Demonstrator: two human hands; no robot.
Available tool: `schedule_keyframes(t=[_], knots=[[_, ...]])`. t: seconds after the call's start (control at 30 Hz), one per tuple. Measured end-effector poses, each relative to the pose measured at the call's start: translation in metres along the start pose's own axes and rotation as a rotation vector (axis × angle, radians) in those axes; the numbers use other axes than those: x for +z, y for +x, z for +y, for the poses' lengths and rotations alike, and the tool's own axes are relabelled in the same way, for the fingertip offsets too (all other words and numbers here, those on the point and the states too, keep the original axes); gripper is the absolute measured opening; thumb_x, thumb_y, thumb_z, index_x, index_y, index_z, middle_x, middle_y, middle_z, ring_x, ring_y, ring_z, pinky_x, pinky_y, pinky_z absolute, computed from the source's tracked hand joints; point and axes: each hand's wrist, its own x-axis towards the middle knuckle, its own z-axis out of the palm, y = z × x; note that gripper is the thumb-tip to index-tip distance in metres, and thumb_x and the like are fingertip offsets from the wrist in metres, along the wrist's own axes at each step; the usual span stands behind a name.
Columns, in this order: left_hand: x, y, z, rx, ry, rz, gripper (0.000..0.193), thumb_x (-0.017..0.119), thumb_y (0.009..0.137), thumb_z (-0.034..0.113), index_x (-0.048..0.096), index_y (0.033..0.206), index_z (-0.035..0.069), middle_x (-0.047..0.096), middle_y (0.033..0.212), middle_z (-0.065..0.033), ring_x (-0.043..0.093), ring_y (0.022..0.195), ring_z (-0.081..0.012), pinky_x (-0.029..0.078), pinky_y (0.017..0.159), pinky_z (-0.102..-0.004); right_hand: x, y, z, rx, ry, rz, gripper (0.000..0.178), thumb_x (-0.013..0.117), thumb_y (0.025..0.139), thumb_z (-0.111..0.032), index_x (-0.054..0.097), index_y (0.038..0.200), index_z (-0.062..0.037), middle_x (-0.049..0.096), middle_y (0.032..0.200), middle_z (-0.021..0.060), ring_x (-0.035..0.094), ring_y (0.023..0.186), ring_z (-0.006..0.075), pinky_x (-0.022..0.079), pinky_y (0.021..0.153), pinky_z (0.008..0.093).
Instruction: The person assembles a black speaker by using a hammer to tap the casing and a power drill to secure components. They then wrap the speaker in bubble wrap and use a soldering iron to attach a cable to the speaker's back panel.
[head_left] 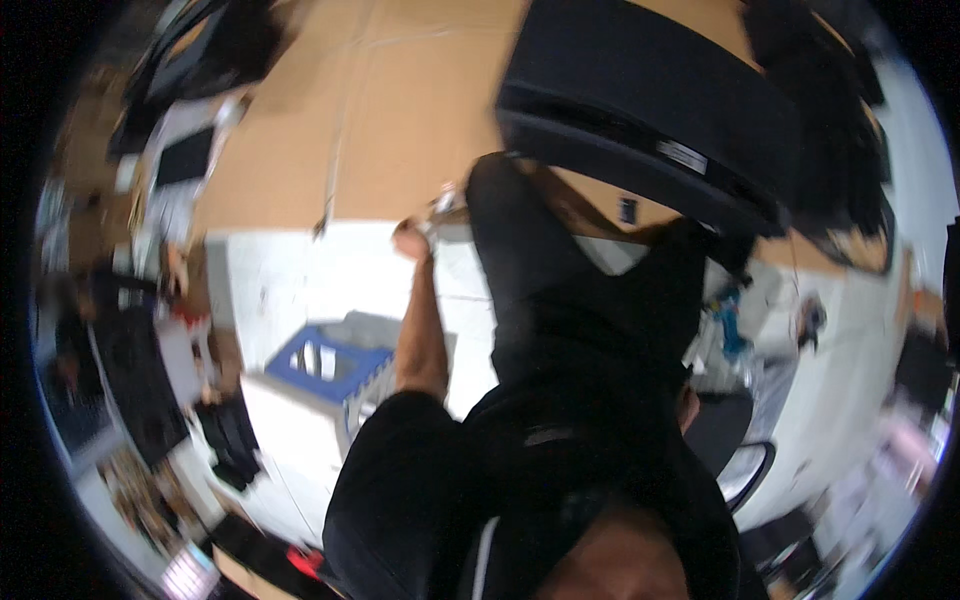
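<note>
Left fingers: blurred on my feed; they look loosely curled, but I cannot tell how far apart they are or whether they grip anything.
Left hand: I see this hand (411, 240) out in front, just left of the left knee, over the near edge of the cardboard (410, 110).
Left arm: bare forearm (424, 335) reaching nearly straight forward from a short black sleeve.
Small pale item: this blurred piece (446, 196) sits just beyond the left hand; I cannot make out contact.
Right hand: only a strip of skin (689, 409) shows to me beside the right hip; its fingers' opening and hold I cannot tell.
Black block: the long black block (640, 95), with a white label, lies on the cardboard ahead of the knees, toward the right.
Step stool: blue and grey (358, 367), left of the forearm on the white floor (290, 290).
Teal tool: on the right (733, 325), beside the right thigh.
</note>
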Motion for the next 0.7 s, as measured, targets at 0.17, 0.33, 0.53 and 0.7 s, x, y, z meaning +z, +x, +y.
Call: schedule_keyframes(t=[0.17,0.33,0.53,0.7], knots=[[-0.027,-0.046,0.002,-0.29,-0.575,-0.42,0.015,0.051,0.082,0.004,0.06,0.074,-0.004,0.052,0.061,-0.0047,0.046,0.054,-0.0134,0.034,0.044,-0.0277,0.002,0.004,-0.022,0.09,-0.251,0.142,0.038,0.055,0.092,-0.035,0.066,0.093,0.0013,0.064,0.085,0.0276,0.061,0.086,0.0455,0.047,0.071,0.049],[-0.062,-0.073,0.055,-0.391,-0.514,-0.38,0.028,0.065,0.076,0.018,0.063,0.089,-0.007,0.063,0.078,-0.0135,0.058,0.061,-0.0245,0.048,0.052,-0.0345,0.019,0.016,-0.001,0.126,-0.296,0.207,0.04,0.06,0.089,-0.037,0.062,0.082,0.0023,0.064,0.075,0.0262,0.063,0.075,0.0444,0.048,0.067,0.052],[-0.068,-0.04,0.133,-0.212,-0.708,-0.432,0.03,0.067,0.086,0.022,0.06,0.1,-0.004,0.062,0.089,-0.0103,0.057,0.073,-0.0211,0.048,0.064,-0.0318,0.048,0.04,0.029,0.175,-0.328,0.178,0.037,0.06,0.088,-0.036,0.056,0.09,0.0014,0.065,0.083,0.0236,0.065,0.079,0.0401,0.05,0.071,0.0486],[-0.094,-0.018,0.209,0.108,-0.762,-0.393,0.037,0.068,0.088,0.031,0.06,0.1,-0.003,0.062,0.088,-0.0083,0.056,0.072,-0.015,0.046,0.063,-0.027,0.083,0.059,0.072,0.061,-0.26,0.226,0.031,0.066,0.084,-0.03,0.056,0.087,-0.0004,0.064,0.081,0.0226,0.063,0.078,0.043,0.048,0.067,0.0517]])
